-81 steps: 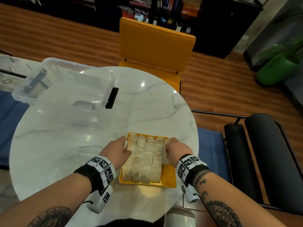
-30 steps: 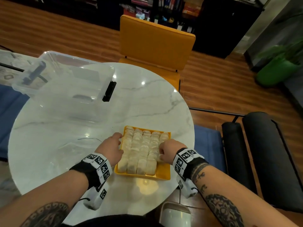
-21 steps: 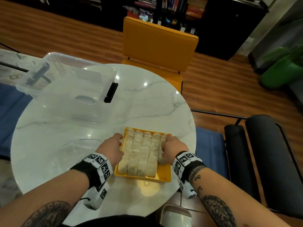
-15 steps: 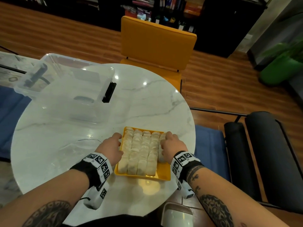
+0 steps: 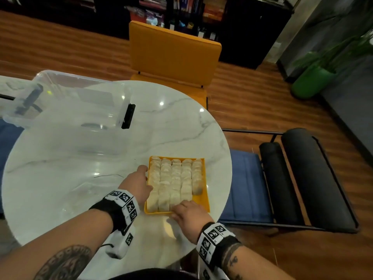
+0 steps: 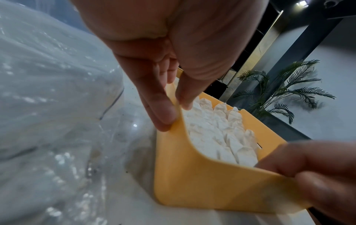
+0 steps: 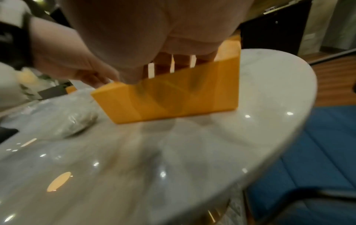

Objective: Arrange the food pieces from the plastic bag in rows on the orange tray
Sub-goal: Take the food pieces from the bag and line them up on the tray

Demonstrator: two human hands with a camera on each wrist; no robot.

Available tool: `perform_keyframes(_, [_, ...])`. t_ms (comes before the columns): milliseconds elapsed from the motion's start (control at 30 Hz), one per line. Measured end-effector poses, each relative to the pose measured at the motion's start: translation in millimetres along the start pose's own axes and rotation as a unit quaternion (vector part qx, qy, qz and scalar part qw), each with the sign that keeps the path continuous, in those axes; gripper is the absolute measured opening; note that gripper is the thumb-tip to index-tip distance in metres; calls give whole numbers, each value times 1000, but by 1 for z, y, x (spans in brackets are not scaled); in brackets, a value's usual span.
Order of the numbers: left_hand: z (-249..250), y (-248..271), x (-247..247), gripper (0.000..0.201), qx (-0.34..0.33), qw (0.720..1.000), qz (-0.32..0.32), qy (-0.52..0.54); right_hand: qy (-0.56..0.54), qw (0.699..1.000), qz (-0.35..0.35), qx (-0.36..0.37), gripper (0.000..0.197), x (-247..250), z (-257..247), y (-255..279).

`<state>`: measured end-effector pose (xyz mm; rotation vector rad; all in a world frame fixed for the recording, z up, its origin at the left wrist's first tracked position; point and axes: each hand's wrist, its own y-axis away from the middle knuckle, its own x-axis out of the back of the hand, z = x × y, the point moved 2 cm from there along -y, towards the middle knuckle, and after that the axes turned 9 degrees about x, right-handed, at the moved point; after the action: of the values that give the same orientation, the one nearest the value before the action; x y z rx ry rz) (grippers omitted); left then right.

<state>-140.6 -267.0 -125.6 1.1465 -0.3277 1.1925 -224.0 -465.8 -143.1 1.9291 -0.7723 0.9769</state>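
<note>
Farthest left on the marble table (image 5: 84, 158) I see the clear storage bin (image 5: 66, 102), and nearer me the crumpled plastic bag (image 6: 48, 106), which looks slack and close to empty, though I can't tell for certain through the film.

My left hand (image 5: 137, 183) sits at the left wall of the orange tray (image 5: 204, 201). In the left wrist view the thumb is inside touching the nearest white piece, and the fingers (image 6: 158, 109) are outside against the wall, so the hand is pinching that rim.

The tray sits near the table's right edge, close to me. Its long axis runs away from me toward the orange chair (image 5: 173, 55), and the short side faces me. The food pieces (image 5: 175, 180) lie packed in five rows along that same axis, touching one another; the rightmost row stops short of the near wall, leaving bare orange at the near right corner.

My right hand (image 5: 188, 214) is at the tray's near short wall, fingers hooked over the rim and reaching in at the row ends; that wrist view is blurred, so I can't tell whether they grip the wall or only press the pieces.

I judge the filling nearly done and this step to be squaring up the rows. The next move calls for light nudges that close gaps without tipping pieces, and perhaps one more piece for the short row.
</note>
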Motion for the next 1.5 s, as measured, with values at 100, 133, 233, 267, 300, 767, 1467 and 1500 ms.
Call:
perform_keyframes(100, [-12,9,11,52,-14,999,-1,43,6,999,0,-36,33,-10,0,1])
perform_keyframes(133, [-19,12,19,45,-25,998,12,56,11,999,3,-45,32,-12,1,0])
perform_keyframes(233, [-54,18,51,26,-45,992,83,84,13,998,2,-64,32,-13,2,-2])
perform_keyframes(267, [-69,19,63,22,-43,989,111,91,9,998,-3,-68,34,-11,1,-2])
perform_keyframes(300, [-89,19,75,21,-36,985,142,93,6,998,-7,-69,37,-10,1,-2])
perform_keyframes(767, [-200,17,65,26,171,938,30,301,23,996,45,-74,40,13,-23,-10])
perform_keyframes(1467, [-220,29,96,35,255,944,18,210,-184,967,72,-159,26,60,-157,-156])
perform_keyframes(1500, [-218,29,100,35,225,961,66,148,-160,974,50,-156,26,59,-156,-155])
